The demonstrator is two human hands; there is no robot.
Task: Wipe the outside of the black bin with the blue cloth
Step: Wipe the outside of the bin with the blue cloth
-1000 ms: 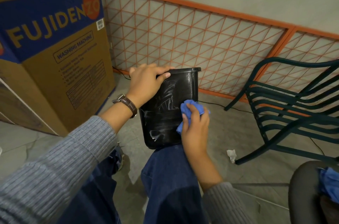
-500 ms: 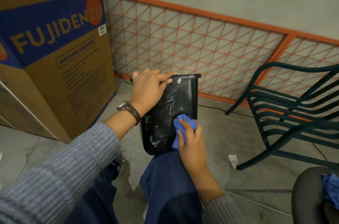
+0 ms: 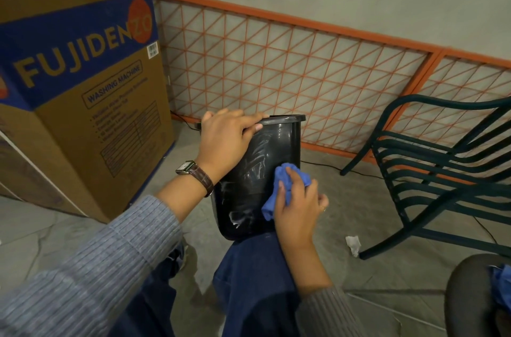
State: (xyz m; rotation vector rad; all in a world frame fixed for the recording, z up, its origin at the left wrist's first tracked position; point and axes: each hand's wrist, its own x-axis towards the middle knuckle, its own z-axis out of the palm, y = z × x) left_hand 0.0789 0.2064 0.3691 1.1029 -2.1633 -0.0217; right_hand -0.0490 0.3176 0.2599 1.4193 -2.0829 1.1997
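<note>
Both hands are on the job, seen from the head camera. The left hand (image 3: 226, 140) grips the top rim of the black bin (image 3: 260, 148), fingers hooked over the edge and thumb against the near wall. This looks meant to steady the bin, which stands tilted with its base on the person's right knee (image 3: 249, 267), off the floor (image 3: 387, 226). That brings the wall within easy reach. The wrist is bent down, and the grey sleeve is pushed back behind a watch (image 3: 193, 171).

The right hand (image 3: 298, 206) holds the blue cloth (image 3: 269, 205) bunched under curled fingers and presses it to the right edge of the near wall, about halfway up. Whitish smears show on that wall left of the cloth, so I judge the wiping unfinished. A cardboard box (image 3: 83, 88) stands to the left, a green chair (image 3: 442, 157) to the right.
</note>
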